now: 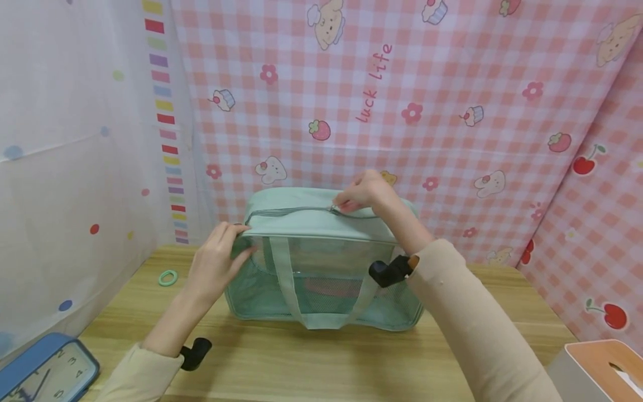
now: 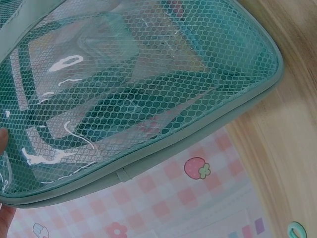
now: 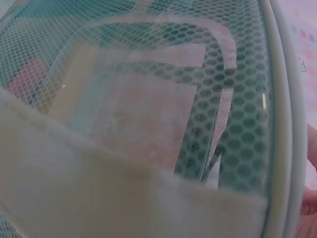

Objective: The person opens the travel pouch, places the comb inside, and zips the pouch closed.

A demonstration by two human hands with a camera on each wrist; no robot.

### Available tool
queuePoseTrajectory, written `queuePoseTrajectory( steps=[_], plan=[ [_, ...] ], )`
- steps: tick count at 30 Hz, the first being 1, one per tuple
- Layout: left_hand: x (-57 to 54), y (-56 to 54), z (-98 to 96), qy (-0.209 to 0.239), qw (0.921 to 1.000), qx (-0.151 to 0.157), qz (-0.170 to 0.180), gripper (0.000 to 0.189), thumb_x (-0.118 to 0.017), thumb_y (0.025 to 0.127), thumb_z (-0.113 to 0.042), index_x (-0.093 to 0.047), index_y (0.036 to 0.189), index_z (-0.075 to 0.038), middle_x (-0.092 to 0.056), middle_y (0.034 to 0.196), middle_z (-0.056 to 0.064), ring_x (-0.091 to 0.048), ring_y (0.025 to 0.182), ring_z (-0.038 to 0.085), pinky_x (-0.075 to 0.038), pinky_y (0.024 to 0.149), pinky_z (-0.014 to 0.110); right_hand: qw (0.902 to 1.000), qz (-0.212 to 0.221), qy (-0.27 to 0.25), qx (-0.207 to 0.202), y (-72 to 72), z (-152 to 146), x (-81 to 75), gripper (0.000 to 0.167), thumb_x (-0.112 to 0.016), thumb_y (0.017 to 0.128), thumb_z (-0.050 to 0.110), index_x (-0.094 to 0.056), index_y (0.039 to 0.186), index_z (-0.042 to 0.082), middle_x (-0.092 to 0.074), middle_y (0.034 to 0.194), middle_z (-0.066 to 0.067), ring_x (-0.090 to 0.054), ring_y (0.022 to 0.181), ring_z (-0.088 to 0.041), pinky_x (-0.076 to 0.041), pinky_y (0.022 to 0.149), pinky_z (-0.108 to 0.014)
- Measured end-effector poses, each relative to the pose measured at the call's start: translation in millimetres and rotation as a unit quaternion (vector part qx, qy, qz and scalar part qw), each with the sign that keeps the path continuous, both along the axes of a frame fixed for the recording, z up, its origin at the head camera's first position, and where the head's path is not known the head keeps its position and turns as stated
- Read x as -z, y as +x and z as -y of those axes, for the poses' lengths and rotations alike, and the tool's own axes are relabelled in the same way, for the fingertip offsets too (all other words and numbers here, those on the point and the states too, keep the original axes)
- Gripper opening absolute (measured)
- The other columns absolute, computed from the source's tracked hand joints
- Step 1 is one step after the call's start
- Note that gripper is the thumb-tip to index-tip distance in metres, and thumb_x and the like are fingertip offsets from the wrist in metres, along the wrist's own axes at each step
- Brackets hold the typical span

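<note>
A mint-green see-through bag (image 1: 331,251) stands upright on the table, with mesh and clear panels and a strap handle (image 1: 286,268) hanging down its front. Along its top runs a zipper (image 1: 291,211). My right hand (image 1: 369,192) pinches the zipper pull (image 1: 333,208) near the middle of the top. The bag's upper left corner is gripped by my left hand (image 1: 216,257), fingers over the top edge and thumb on the front. In the left wrist view the bag's mesh side (image 2: 148,99) fills most of the picture. Something reddish (image 1: 326,287) shows through the front panel.
A small green ring (image 1: 168,277) lies on the wooden table (image 1: 281,363) left of the bag. A blue-framed clock (image 1: 65,368) sits at the front left, a tissue box (image 1: 598,363) at the front right. Pink checked cloth (image 1: 392,72) hangs close behind the bag.
</note>
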State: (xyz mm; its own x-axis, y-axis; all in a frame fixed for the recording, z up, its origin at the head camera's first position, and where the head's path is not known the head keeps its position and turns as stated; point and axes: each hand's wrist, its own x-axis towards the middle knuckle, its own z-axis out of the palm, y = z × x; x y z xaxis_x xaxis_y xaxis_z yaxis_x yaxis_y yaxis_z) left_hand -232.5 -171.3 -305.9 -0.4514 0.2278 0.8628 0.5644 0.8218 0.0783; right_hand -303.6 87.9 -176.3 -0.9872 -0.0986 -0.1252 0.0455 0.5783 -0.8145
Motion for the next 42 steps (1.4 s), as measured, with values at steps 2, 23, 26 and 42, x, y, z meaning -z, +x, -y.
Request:
queuePoseTrajectory(
  steps=[2, 23, 26, 42],
  plan=[
    [0.4, 0.0, 0.2, 0.0, 1.0, -0.001, 0.0, 0.041, -0.081, 0.063, -0.005, -0.06, 0.097, 0.003, -0.057, 0.085, 0.013, -0.058, 0.077, 0.024, -0.055, 0.066, 0.034, 1.0, 0.001, -0.004, 0.004, -0.3, -1.9, -0.3, 0.013, -0.073, 0.076, 0.011, -0.063, 0.071, 0.003, -0.065, 0.058, 0.0, -0.065, 0.054, -0.009, -0.057, 0.069, -0.026],
    [-0.1, -2.9, 0.5, 0.001, 1.0, -0.001, 0.0, 0.041, -0.081, 0.063, -0.005, -0.06, 0.098, 0.004, -0.057, 0.084, 0.013, -0.057, 0.076, 0.024, -0.055, 0.066, 0.035, 0.999, -0.005, -0.04, 0.019, -3.1, -20.6, -2.1, 0.018, -0.071, 0.076, 0.004, -0.068, 0.09, -0.006, -0.065, 0.06, -0.002, -0.064, 0.054, -0.009, -0.058, 0.067, -0.026],
    [-0.5, -3.5, -0.1, 0.002, 1.0, 0.001, 0.001, 0.041, -0.081, 0.063, -0.005, -0.06, 0.097, 0.003, -0.057, 0.084, 0.014, -0.057, 0.077, 0.025, -0.055, 0.067, 0.035, 0.9983, -0.005, -0.053, 0.022, -3.3, -21.7, -2.8, 0.011, -0.071, 0.075, 0.002, -0.067, 0.083, -0.004, -0.065, 0.06, -0.003, -0.064, 0.053, -0.009, -0.058, 0.066, -0.026],
    [-0.3, -2.4, -0.3, 0.0, 1.0, -0.001, 0.003, 0.042, -0.081, 0.063, -0.005, -0.06, 0.098, 0.004, -0.057, 0.084, 0.014, -0.057, 0.076, 0.024, -0.055, 0.065, 0.035, 0.9978, -0.001, -0.063, 0.021, 1.8, -44.8, -2.2, 0.014, -0.07, 0.076, 0.002, -0.062, 0.065, 0.001, -0.065, 0.062, -0.002, -0.065, 0.054, -0.009, -0.057, 0.065, -0.024]
  ],
)
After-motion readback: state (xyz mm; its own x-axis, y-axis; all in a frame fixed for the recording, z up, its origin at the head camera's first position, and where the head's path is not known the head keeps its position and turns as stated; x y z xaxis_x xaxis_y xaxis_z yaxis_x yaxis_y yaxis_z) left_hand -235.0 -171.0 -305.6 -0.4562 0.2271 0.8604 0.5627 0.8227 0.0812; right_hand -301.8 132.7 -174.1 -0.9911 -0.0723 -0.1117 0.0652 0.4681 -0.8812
